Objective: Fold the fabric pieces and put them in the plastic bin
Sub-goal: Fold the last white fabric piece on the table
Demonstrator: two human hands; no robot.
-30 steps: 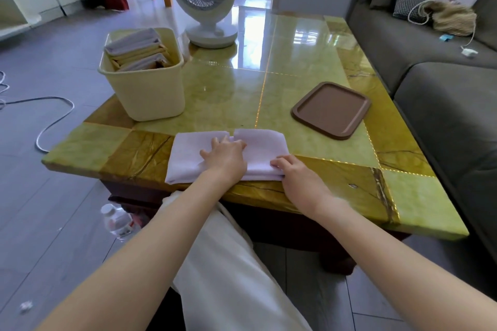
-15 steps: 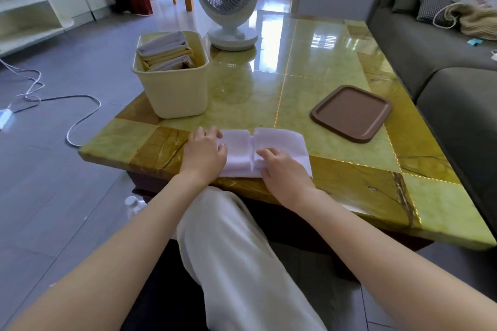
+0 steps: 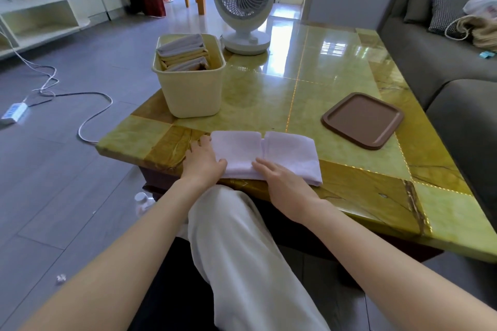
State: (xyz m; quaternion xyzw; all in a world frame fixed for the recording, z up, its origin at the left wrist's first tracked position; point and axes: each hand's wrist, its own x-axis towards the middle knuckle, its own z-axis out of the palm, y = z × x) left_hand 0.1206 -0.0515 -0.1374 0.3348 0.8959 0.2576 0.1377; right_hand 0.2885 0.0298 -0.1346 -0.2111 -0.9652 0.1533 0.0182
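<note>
Green marble tabletop (image 3: 309, 105) spreads out before me, and I take the folded cloth (image 3: 265, 154) as my landmark, since it lies at the table's near edge just above my knee. My left hand (image 3: 203, 162) rests flat and open at the cloth's left end, thumb on the fabric, gripping nothing; I judge it steadies that end so the layers stay squared. My right hand (image 3: 282, 183) lies open on the cloth's near edge, palm down, pressing rather than pinching, probably to flatten the fold. To the right of the cloth and a little beyond it sits a brown tray (image 3: 363, 119), bare. Beyond the cloth to the left stands the plastic bin (image 3: 192, 91), already packed with folded pieces set on edge. Farther still, past the bin, a white fan (image 3: 243, 5) faces me.
</note>
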